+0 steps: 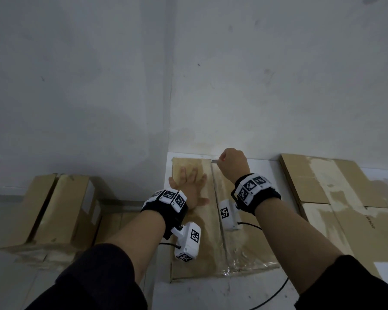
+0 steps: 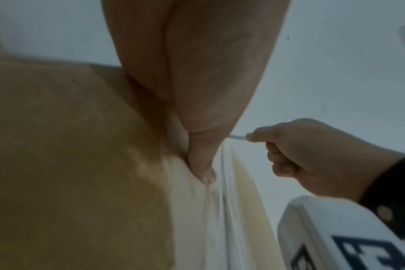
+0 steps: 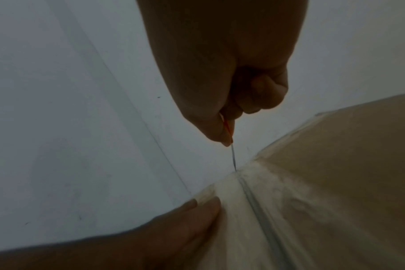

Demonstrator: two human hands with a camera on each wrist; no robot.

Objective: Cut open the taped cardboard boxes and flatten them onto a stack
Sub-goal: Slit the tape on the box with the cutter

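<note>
A taped cardboard box lies in front of me against the wall, with clear tape along its centre seam. My left hand presses flat on the box's left flap, fingers spread. My right hand grips a utility knife; its thin blade touches the far end of the seam. In the right wrist view the blade meets the seam at the box's far edge, and the knife's orange body shows between my fingers. The left wrist view shows my thumb on the cardboard beside the tape.
A pile of flattened cardboard lies to the right on a white surface. On the left stand more taped boxes, one with its top seam gaping. The grey wall rises right behind the box. A black cable trails near the front.
</note>
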